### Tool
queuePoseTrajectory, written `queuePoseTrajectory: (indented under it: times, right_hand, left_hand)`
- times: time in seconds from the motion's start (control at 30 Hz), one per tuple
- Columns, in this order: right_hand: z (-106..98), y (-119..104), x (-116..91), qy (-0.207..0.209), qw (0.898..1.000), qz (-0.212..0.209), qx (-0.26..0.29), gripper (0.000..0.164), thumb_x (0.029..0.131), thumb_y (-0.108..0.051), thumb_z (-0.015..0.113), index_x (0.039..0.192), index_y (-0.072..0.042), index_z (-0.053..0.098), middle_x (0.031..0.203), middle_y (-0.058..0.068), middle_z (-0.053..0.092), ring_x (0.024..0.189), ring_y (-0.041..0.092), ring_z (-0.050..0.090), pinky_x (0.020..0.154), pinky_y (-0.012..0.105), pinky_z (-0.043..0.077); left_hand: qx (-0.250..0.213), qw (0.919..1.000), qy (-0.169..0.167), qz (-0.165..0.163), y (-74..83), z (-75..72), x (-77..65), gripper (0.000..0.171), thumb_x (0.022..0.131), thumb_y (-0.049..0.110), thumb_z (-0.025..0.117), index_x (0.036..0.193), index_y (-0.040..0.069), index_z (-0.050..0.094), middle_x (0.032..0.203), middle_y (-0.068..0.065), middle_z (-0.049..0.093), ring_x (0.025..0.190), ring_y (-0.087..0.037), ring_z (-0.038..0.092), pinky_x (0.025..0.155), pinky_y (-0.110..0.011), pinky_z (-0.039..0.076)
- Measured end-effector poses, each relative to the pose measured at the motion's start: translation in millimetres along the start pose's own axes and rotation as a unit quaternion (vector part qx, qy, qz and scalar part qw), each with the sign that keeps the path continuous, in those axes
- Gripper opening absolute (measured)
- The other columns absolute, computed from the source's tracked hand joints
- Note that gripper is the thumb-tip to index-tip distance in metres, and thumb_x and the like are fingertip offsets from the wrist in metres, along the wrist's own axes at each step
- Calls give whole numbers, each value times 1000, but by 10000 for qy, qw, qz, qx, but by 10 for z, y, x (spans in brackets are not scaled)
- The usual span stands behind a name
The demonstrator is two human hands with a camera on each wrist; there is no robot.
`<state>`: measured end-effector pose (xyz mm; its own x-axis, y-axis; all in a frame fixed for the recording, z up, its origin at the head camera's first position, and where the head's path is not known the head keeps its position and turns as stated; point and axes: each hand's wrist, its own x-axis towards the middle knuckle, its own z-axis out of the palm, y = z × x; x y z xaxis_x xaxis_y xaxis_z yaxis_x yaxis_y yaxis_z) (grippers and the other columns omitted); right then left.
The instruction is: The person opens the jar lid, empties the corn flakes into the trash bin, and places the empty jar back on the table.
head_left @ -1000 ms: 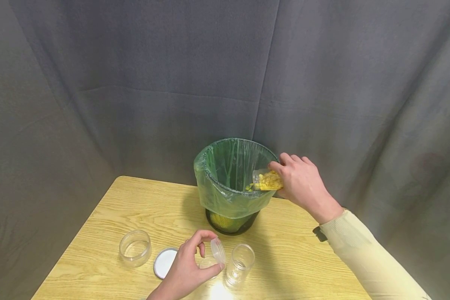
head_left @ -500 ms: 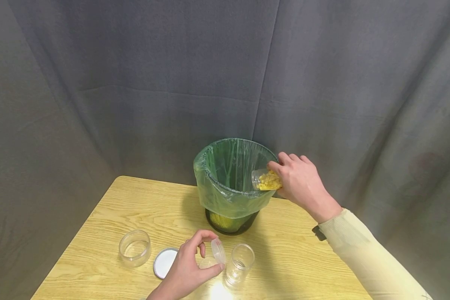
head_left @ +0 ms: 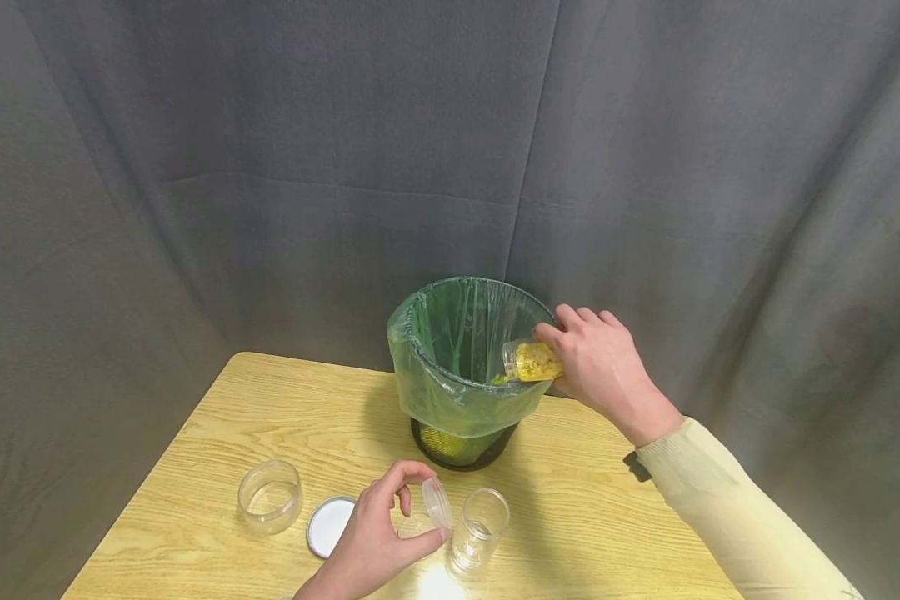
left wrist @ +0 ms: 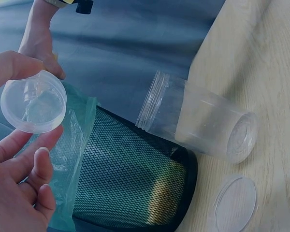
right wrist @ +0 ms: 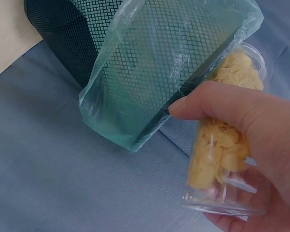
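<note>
My right hand grips a clear jar part full of yellow flakes. The jar lies tipped over the right rim of a mesh waste bin, its mouth pointing inside, and some yellow bits show just below the mouth. Nearer the front, my left hand pinches a small clear plastic lid on edge between thumb and fingers. To the right of that hand stands a clear jar with no lid on. A green bag lines the bin and folds over its rim.
A short, wide clear jar stands at the table's left. Beside it lies a white disc-shaped lid, partly behind my left hand. Another clear lid lies flat by the standing jar. Grey curtain hangs behind the wooden table.
The flakes shift inside the tipped jar: bits spilled at its mouth a second ago, none showed half a second ago, and some show again now. My left hand keeps still with the lid.
</note>
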<state>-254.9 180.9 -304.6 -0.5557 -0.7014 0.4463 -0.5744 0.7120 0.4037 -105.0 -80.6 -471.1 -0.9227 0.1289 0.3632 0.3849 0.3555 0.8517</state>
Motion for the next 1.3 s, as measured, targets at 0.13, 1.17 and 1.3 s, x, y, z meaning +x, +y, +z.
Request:
queuePoseTrajectory:
  times: [0.13,1.17,1.3]
  right_hand:
    - [3,-3,-2,-51,10000,35,-10,42,53,-10,77,92,-17,64,76,2,42,66,26,47,57,36,35]
    - [3,-8,11,-111,9999,1,-118,46,52,-9,76,96,-17,65,76,2,44,65,25,48,57,36,35]
    - [-5,-7,10,-131,9999,-14,-104,48,50,-12,79,95,-17,64,76,2,43,63,25,46,56,36,35]
  left_hand:
    - [-10,10000,-4,-8,-1,-2,0,53,67,31,84,111,31,53,103,16,58,71,-11,46,61,-33,38]
    - [-39,9999,-105,42,-12,3,-12,53,68,27,83,112,29,54,104,17,58,69,-13,46,60,-26,35]
    - [-39,9999,-114,80,-13,5,-11,53,68,28,83,112,29,53,104,17,58,70,-16,47,60,-25,35]
